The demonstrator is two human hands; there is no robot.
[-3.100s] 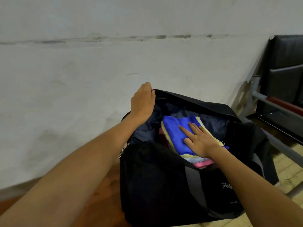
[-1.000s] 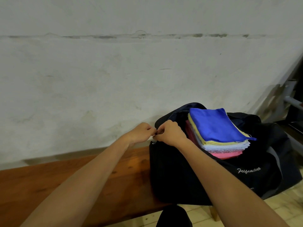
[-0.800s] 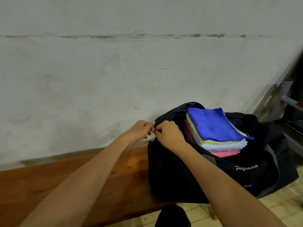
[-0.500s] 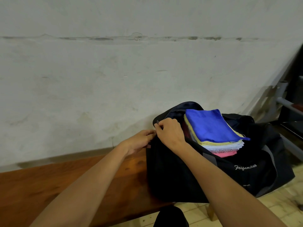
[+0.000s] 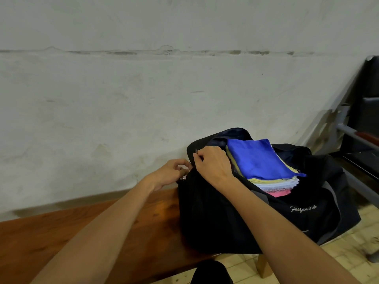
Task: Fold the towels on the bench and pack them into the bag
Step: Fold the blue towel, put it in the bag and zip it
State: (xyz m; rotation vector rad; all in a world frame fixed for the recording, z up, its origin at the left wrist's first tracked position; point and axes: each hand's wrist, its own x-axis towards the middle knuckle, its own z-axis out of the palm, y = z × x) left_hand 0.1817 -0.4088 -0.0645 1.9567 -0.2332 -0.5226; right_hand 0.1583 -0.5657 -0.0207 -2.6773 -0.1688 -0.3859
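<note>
Towels [image 5: 264, 162]: we are seeing a folded stack sitting in the open top of the bag, a blue one uppermost, then yellow, pale and pink layers showing at the near edge.
Bag [image 5: 246, 220]: we are looking at a black duffel standing on the right end of the bench, its mouth gaping open, white script lettering showing on the near side, its right end hanging past the bench edge.
Right hand [image 5: 213, 162]: we are curling our fingers at the left end of the bag's opening and pinching a small metal piece at the rim, likely the zip pull; the knuckles are lying just beside the towel stack.
Left hand [image 5: 174, 172]: we are holding it against the bag's left end, just below the right hand, fingers bent and gripping the fabric there; something small and metallic is showing under the fingers, too small to tell what.
Bench [image 5: 61, 238]: we are seeing bare reddish-brown wood stretching off to the left under our forearms.
Wall [image 5: 143, 99]: we are facing pale, stained plaster running behind the bench and bag.
Chair [image 5: 365, 124]: we are catching a dark padded seat with a grey metal frame at the right edge, apart from the bag.
Floor [image 5: 307, 263]: we are seeing pale tiles below the bench.
</note>
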